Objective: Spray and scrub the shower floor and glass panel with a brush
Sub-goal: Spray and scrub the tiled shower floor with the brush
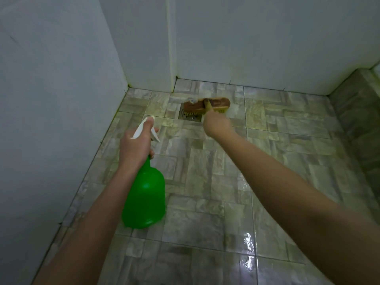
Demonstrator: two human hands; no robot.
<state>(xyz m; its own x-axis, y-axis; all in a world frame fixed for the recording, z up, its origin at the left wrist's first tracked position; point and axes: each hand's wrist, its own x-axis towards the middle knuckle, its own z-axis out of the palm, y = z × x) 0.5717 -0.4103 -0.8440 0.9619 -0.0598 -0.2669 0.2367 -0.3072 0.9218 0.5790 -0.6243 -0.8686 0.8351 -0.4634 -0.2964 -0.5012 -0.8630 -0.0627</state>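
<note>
The scrub brush (206, 106), a brown wooden block with pale yellow bristles, sits bristles-down on the wet tiled shower floor (205, 182), partly over the square floor drain (191, 117) near the back wall (267, 42). Its yellowish handle runs from the middle of the block straight back into the right hand (217, 124), whose fingers are curled shut around it just behind the block; the fingers themselves are hidden under the back of the hand. The left hand (134, 148) is wrapped around the neck of a green spray bottle (145, 198), with a finger (154, 131) lying on the white trigger. The bottle hangs tilted above the floor, nozzle toward the brush, near the left wall (51, 99).
</note>
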